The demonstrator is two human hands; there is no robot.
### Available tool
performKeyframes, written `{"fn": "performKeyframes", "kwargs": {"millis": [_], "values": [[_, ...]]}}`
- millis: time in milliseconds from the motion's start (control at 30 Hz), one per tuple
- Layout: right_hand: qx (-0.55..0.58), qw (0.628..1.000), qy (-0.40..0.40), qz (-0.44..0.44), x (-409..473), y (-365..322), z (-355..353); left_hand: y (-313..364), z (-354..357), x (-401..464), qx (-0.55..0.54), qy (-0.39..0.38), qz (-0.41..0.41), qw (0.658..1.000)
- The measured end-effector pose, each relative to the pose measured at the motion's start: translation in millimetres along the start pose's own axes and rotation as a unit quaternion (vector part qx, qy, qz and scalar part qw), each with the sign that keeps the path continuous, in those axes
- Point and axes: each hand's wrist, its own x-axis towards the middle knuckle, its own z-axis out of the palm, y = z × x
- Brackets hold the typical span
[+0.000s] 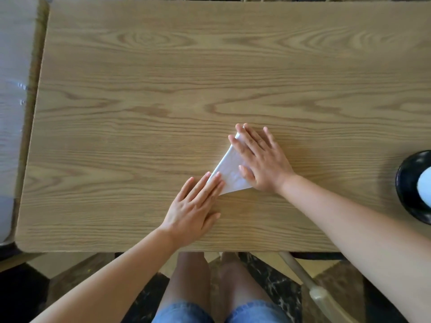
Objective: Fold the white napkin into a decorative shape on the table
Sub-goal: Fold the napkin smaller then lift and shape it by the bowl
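Note:
The white napkin [229, 170] lies folded into a narrow triangle on the wooden table [163, 101], its tip pointing away from me. My right hand [261, 159] lies flat, fingers spread, over the napkin's right half and covers its tip. My left hand [198, 203] lies flat on the table with its fingertips pressing on the napkin's near left corner. Neither hand grips the cloth; both press it down. The napkin's right edge is hidden under my right palm.
A black bowl [407, 183] with something white in it sits at the table's right edge. A pale cushioned seat [14, 89] runs along the left side. The table's near edge is close to my knees [210, 276].

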Motion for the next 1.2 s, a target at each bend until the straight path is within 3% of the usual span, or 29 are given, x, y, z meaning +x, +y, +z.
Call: {"fn": "performKeyframes", "kwargs": {"millis": [100, 167, 267, 367, 433, 633, 800, 900, 1000, 1067, 1200], "values": [[-0.02, 0.999, -0.013, 0.022, -2, -7, -9, 6, -12, 0, -0.075, 0.016, -0.025, 0.997], [-0.012, 0.998, -0.001, 0.065, -10, -13, -14, 14, -26, 11, -0.137, 0.068, -0.05, 0.987], [0.041, 0.986, 0.045, 0.153, -28, -25, -15, 23, -48, 45, -0.233, 0.146, -0.153, 0.949], [0.084, 0.961, 0.102, 0.242, -44, -40, -15, 23, -57, 83, -0.228, 0.093, -0.257, 0.935], [0.109, 0.942, 0.137, 0.287, -46, -48, -17, 21, -61, 100, -0.245, 0.044, -0.279, 0.927], [0.207, 0.902, 0.106, 0.364, -42, -56, -23, 16, -71, 110, -0.389, -0.086, -0.305, 0.865], [0.366, 0.832, 0.115, 0.402, -46, -56, -26, 20, -81, 101, -0.478, -0.082, -0.303, 0.82], [0.416, 0.822, 0.097, 0.378, -51, -50, -32, 26, -91, 93, -0.542, -0.074, -0.305, 0.779], [0.526, 0.762, 0.075, 0.369, -57, -43, -49, 31, -102, 84, -0.619, -0.069, -0.298, 0.724], [0.596, 0.712, 0.065, 0.365, -62, -39, -64, 34, -112, 78, -0.647, -0.058, -0.272, 0.71], [0.64, 0.664, 0.114, 0.37, -77, -31, -96, 39, -128, 66, -0.695, -0.081, -0.185, 0.69]]}}
